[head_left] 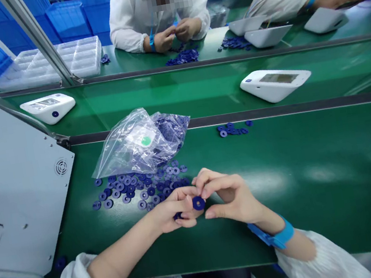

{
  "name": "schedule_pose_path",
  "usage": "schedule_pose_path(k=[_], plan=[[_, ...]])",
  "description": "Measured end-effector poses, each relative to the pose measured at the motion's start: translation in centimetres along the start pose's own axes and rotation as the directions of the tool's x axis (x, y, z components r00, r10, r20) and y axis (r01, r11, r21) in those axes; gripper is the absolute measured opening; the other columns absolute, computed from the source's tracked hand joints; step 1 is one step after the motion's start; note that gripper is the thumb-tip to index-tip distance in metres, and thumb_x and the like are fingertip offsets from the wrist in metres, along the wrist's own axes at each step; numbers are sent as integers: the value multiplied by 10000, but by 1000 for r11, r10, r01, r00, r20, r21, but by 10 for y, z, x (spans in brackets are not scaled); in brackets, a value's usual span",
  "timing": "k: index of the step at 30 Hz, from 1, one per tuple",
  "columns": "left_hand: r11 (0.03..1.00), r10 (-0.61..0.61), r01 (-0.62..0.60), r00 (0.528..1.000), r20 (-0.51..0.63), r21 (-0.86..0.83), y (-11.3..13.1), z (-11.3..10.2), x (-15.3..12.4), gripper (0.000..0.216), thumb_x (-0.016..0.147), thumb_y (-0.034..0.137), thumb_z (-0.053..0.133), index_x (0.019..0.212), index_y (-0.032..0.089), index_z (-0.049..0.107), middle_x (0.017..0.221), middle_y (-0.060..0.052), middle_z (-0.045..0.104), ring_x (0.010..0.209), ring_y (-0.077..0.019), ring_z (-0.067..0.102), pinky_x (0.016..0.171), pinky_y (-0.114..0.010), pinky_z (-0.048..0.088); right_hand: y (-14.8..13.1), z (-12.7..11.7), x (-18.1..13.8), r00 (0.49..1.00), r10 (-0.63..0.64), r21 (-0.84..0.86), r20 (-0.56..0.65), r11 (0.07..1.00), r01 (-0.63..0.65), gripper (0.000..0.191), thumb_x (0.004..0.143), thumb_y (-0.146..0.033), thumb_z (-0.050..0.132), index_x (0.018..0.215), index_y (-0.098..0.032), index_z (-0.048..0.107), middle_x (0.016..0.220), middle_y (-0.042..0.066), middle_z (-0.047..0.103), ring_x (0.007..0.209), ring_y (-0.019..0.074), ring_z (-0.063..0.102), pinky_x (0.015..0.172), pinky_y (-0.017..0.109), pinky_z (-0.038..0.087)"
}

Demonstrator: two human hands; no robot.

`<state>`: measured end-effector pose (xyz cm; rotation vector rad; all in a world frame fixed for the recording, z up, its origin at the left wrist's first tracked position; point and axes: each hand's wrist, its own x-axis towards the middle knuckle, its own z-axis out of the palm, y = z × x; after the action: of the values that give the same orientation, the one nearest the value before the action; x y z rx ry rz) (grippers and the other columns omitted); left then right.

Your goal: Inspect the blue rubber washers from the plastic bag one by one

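Note:
A dark blue round washer (198, 203) with a small centre hole is pinched in my left hand (176, 209), between thumb and fingers. More dark blue shows among that hand's curled lower fingers, partly hidden. Right beside the washer is my right hand (230, 195), wearing a blue wrist strap (276, 237). Its index fingertip is bent close to the washer's edge, while the thumb stands apart from it. Whether that fingertip touches the washer is hard to see. Many loose blue washers (127, 181) lie behind my left hand, beside a clear plastic bag (129, 143) of more.
A smaller group of washers (233, 129) lies at the bench's back edge. White devices (276, 83) sit on the green strip beyond. At left stands a grey metal cabinet (12, 187). Across from me, people in white work with blue parts (183, 57) near clear trays (79, 57).

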<state>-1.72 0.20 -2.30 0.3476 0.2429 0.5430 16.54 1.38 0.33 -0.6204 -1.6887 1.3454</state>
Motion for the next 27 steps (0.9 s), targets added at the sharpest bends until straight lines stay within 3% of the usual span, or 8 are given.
schedule_pose_path(k=[15, 22, 27], plan=[[999, -10, 14, 997, -81, 43, 1, 3, -1, 382, 664, 343, 833, 828, 144, 550, 645, 61, 345, 436, -5, 243, 351, -131, 115, 3, 3, -2, 999, -36, -103, -31, 994, 33, 305, 783, -346, 760, 1061, -251, 676, 930, 66, 633, 886, 213, 565, 757, 387, 496], [1000, 18, -15, 987, -157, 20, 1, 4, 4, 363, 764, 407, 755, 921, 159, 542, 632, 59, 382, 444, -16, 216, 354, -112, 117, 4, 7, 2, 986, -159, -425, -51, 897, 123, 223, 859, -201, 671, 1078, -244, 667, 917, 55, 648, 872, 203, 563, 776, 380, 470], [998, -67, 63, 981, -180, -27, 4, 5, 8, 309, 812, 400, 677, 785, 146, 502, 621, 38, 400, 427, -36, 236, 321, -131, 109, 7, 7, 1, 990, -90, -448, -109, 893, 32, 156, 938, -177, 525, 855, -199, 654, 821, 41, 644, 797, 179, 567, 775, 366, 454]])
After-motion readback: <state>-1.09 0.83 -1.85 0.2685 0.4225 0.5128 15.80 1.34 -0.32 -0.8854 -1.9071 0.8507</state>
